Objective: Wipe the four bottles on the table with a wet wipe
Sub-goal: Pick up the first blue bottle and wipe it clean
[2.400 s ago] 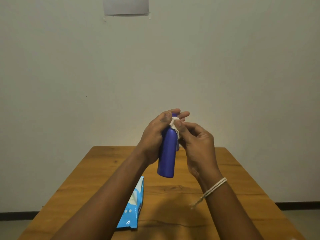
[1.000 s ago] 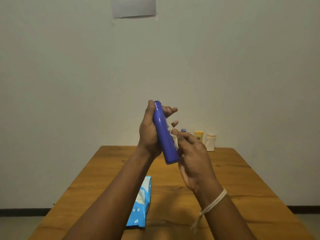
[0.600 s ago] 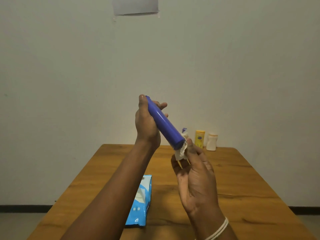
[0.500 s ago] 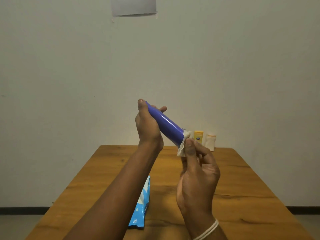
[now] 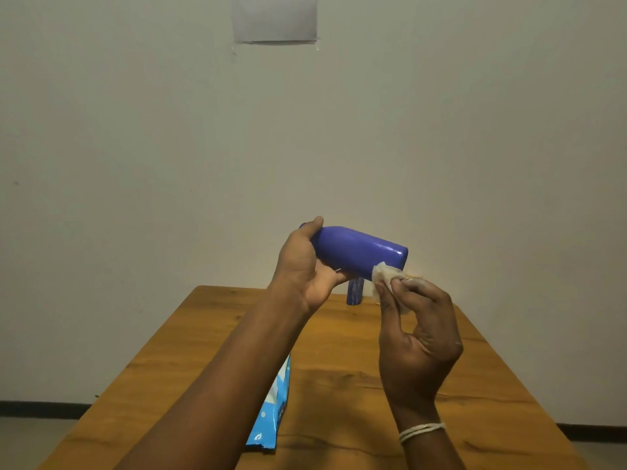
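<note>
A tall blue bottle (image 5: 361, 252) lies almost level in the air above the wooden table (image 5: 339, 361), its base pointing right. My left hand (image 5: 305, 266) grips it at the cap end. My right hand (image 5: 417, 330) pinches a crumpled white wet wipe (image 5: 385, 278) against the underside of the bottle near its base. A small blue bottle (image 5: 355, 293) stands at the far edge of the table, partly behind the held one. The yellow and white bottles seen earlier are hidden behind my right hand and the wipe.
A light blue pack of wet wipes (image 5: 271, 412) lies on the near left part of the table, partly under my left forearm. A plain wall rises behind the table's far edge, with a sheet of paper (image 5: 274, 16) taped high up.
My left hand has tipped the blue bottle from upright to almost level, base to the right. My right hand with the wipe has slid from the cap end down to the base.
</note>
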The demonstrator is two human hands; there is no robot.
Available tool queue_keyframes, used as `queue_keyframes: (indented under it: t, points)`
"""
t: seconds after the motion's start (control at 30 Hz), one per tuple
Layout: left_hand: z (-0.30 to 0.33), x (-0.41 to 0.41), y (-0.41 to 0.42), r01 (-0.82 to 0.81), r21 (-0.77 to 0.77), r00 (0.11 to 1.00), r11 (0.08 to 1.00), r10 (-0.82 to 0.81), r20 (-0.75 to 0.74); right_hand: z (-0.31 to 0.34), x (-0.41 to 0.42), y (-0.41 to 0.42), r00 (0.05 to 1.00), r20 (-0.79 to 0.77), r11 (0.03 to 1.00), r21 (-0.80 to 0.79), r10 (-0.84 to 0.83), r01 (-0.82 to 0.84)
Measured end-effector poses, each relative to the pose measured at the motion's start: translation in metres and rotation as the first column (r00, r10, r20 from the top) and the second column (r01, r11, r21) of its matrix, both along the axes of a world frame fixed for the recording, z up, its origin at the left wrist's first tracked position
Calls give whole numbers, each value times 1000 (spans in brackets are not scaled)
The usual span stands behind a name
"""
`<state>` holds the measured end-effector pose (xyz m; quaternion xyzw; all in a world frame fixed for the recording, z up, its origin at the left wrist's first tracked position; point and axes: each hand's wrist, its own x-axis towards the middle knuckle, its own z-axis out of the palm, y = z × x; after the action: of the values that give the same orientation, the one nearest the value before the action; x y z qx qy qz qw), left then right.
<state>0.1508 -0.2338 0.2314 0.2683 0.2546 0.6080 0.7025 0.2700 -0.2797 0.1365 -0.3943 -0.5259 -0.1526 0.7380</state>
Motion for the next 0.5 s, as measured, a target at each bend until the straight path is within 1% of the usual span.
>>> queue_keyframes:
  t: [0.03, 0.07, 0.1, 0.17, 0.2, 0.27, 0.33, 0.43, 0.5]
  points:
    - [1, -3, -3, 36, 37, 998, 999, -34, -52, 1, 5, 1, 1000, 5, 1000, 2, -15, 15]
    - [2, -5, -6, 57, 73, 988, 996, -46, -145, 1, 10, 2, 1000, 4, 1000, 4, -26, 26]
    - [3, -7, -9, 58, 96, 961, 994, -30, -276, 2, 15, 3, 999, 7, 999, 3, -38, 38]
    - [3, -8, -15, 23, 137, 842, 990, 55, -537, 2, 26, 7, 996, 48, 996, -28, -79, 81]
    - [2, -8, -15, -7, 160, 786, 987, 105, -610, 1, 31, 9, 992, 82, 993, -59, -99, 104]
    - [1, -10, -14, -83, 212, 724, 974, 205, -659, -1, 35, 11, 985, 128, 982, -134, -115, 132]
    - [0, -13, -10, -105, 251, 680, 962, 254, -687, -1, 32, 9, 985, 148, 976, -185, -91, 118]
    - [-1, -11, -8, -23, 296, 569, 955, 256, -781, 8, 21, 4, 977, 214, 976, -209, -20, 66]
    - [-3, -7, -8, 12, 310, 493, 951, 264, -829, 17, 12, 3, 951, 309, 978, -197, -5, 69]
